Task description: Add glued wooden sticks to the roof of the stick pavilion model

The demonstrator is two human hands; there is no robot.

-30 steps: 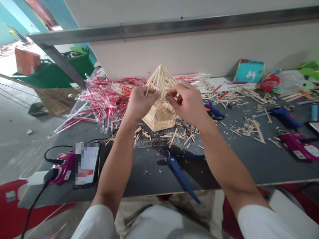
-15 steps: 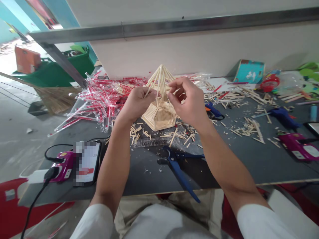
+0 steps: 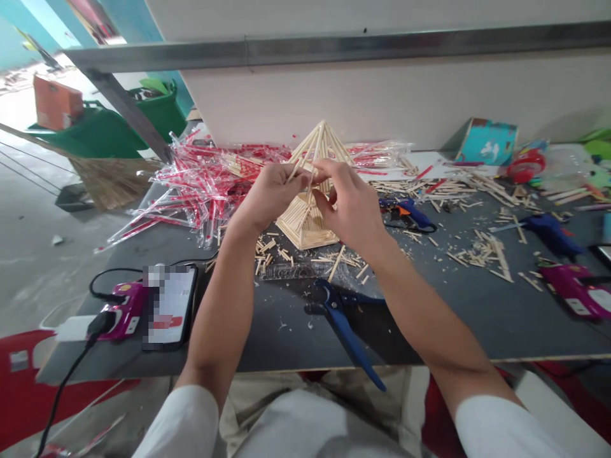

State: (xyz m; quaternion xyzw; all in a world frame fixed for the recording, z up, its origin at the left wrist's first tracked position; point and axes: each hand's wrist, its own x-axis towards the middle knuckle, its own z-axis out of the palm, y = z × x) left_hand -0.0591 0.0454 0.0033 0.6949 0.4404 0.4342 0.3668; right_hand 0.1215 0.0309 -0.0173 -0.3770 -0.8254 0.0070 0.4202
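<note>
Presumably, a thin stick [image 3: 294, 170], pinched by the left hand [image 3: 273, 194], is being fitted to the stick model [image 3: 305, 224] on the table [image 3: 286, 350]; the right hand [image 3: 351, 198]'s grip cannot be told; careful alignment seems needed next.

right fingers [image 3: 331, 170] closer, beside left fingers [image 3: 296, 184]
</note>
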